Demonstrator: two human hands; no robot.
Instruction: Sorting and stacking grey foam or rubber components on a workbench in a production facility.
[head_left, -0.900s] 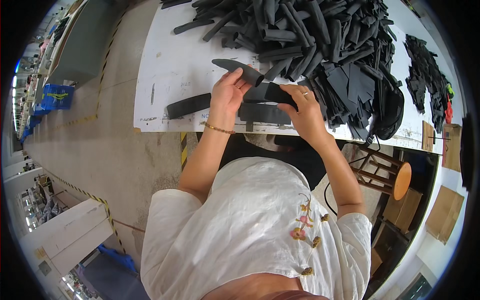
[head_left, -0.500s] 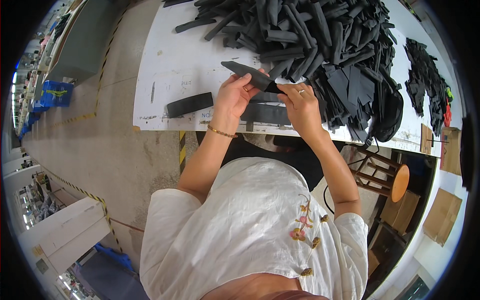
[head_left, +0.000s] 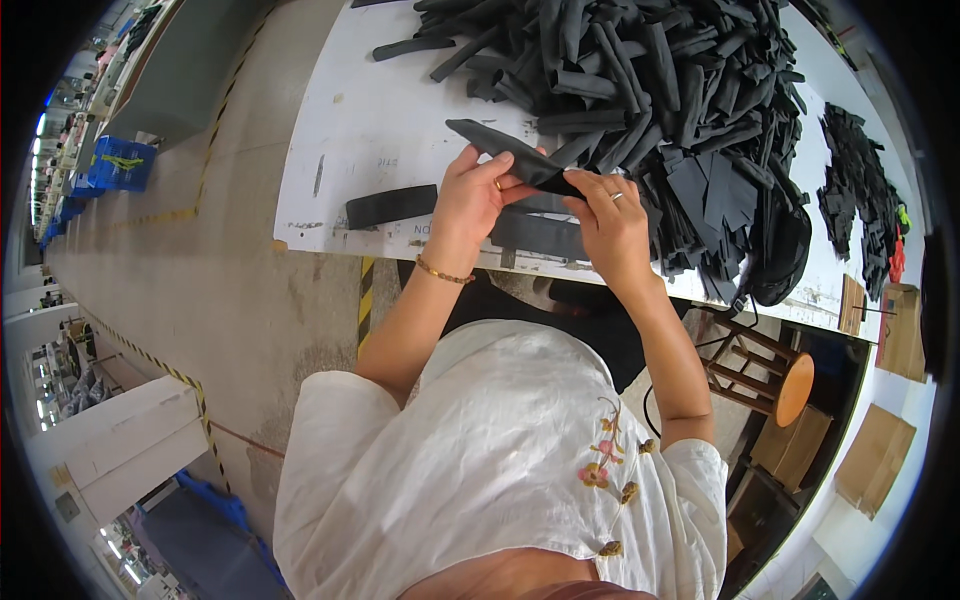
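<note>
Between both hands, above the table's near edge, I hold a black fabric sleeve [head_left: 510, 152], tilted with one end pointing up and left. My left hand [head_left: 477, 195] grips it near the middle, thumb on top and fingers beneath. My right hand [head_left: 609, 215] pinches its right end, and the fingers hide what is inside that end. Below the hands lie flat black strips [head_left: 535, 236] along the table edge. Another black strip [head_left: 392, 207] lies to the left of my left hand.
A large heap of black fabric tubes [head_left: 620, 75] covers the far side of the white table [head_left: 330, 190]. Flat black pieces [head_left: 710, 195] and a black bag [head_left: 782, 250] lie to the right. A wooden stool [head_left: 793, 388] stands at the right; blue crates [head_left: 122, 163] sit far left.
My hands still hold the black sleeve, and its held part now looks wider and more rounded. The view has shifted slightly, so the table appears a little farther right.
</note>
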